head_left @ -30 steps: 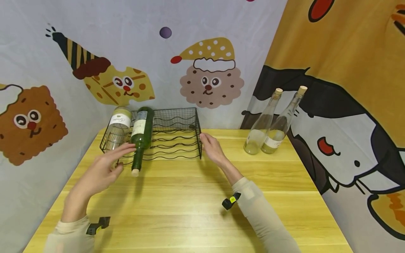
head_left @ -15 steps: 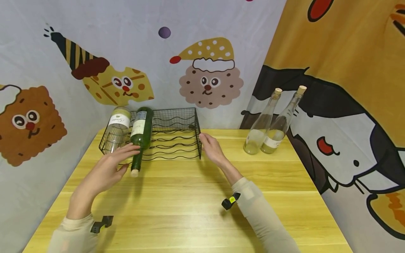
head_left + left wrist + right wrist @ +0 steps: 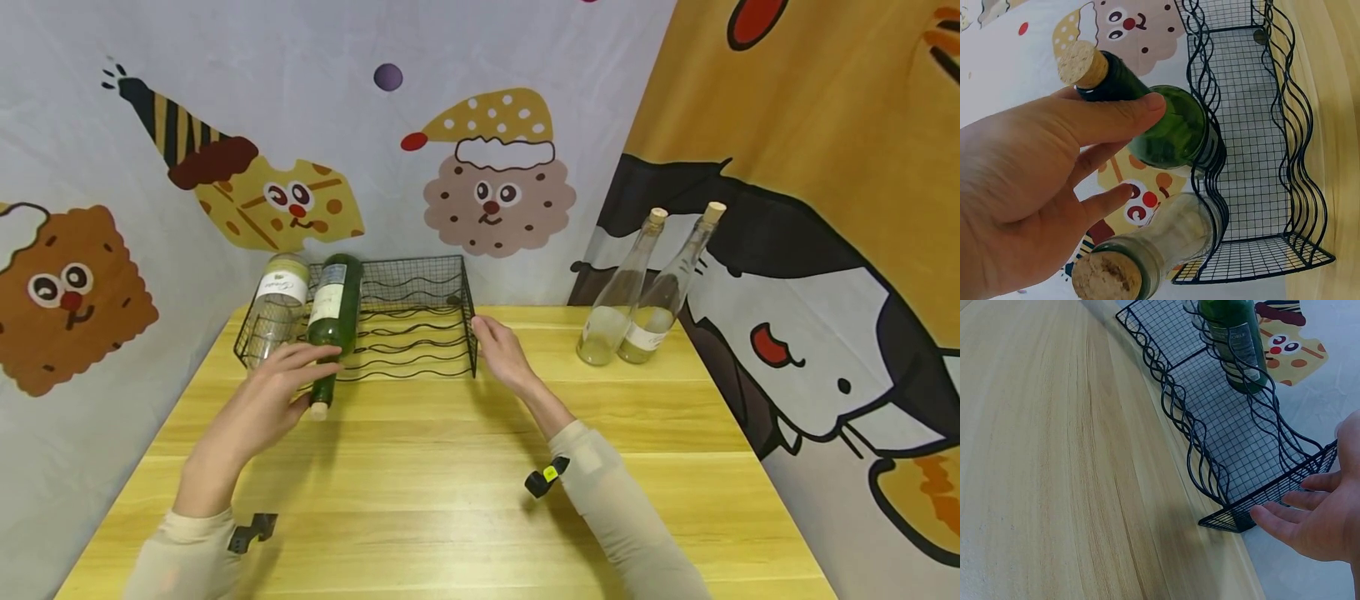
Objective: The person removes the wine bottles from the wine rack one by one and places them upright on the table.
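This looks like a makeshift booth: cartoon-printed cloth (image 3: pixel 315 100) hangs behind and beside a wood-grain table (image 3: pixel 420 492).

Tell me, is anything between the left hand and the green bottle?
Nothing visible: the left hand is right at the neck of the green bottle. The clear bottle lies beside that one, not between.

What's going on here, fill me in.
A person's left hand holds a green bottle by its neck; the bottle lies in a black wire rack beside a clear bottle. The right hand is at the rack's right end. Two corked clear bottles stand farther right on the table.
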Motion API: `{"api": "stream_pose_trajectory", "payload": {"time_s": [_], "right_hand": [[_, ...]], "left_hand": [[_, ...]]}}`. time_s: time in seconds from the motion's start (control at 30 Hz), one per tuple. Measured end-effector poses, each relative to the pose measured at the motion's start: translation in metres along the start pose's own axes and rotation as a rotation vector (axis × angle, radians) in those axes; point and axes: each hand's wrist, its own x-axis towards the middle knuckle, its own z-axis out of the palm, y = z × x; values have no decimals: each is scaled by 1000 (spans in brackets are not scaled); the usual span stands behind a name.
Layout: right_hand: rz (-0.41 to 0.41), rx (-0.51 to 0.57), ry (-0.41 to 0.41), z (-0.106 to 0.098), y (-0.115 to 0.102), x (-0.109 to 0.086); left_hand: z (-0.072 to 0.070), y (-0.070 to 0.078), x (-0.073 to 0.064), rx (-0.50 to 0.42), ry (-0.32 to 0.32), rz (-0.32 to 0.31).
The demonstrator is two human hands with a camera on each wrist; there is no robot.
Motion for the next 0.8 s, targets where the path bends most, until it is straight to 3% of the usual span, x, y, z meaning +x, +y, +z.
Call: {"api": "stream_pose_trajectory", "payload": {"time_s": [0.33,0.8], "right_hand": [[-10,4,-3,0,1,1],[-10,-29,5,0,1,0]], "left_hand": [[4,4,2,131,14,20],[0,5,-1,150,-35,27]]}}
